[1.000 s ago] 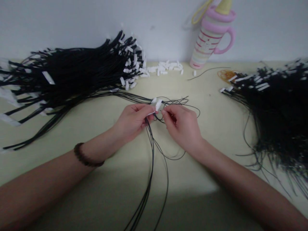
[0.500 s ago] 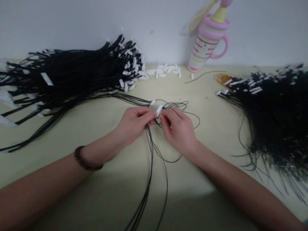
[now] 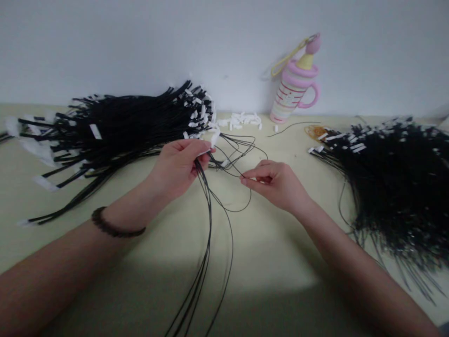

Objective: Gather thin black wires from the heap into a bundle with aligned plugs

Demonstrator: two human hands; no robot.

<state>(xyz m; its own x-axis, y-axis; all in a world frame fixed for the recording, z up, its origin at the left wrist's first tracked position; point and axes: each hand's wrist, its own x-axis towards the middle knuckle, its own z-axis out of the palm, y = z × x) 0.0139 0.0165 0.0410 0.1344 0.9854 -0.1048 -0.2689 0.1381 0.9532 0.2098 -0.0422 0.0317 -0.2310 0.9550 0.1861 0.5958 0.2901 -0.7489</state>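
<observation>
Fingers of the left hand clamped on a bunch of thin black cords with white tags; right hand fingertips pinched together on one strand, right of the left fingers, above the counter. Pulling hard could snag or knot the loops. Cords look slack, loosely looped, thin.

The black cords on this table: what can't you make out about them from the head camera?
Left hand: its fingers hide how the white tabs in its grip join the cords.
Bottom edge of the head view: it cuts off the loose cords, so their ends are out of sight.
Right-hand bundle: blur and tight packing hide the single cords.
</observation>
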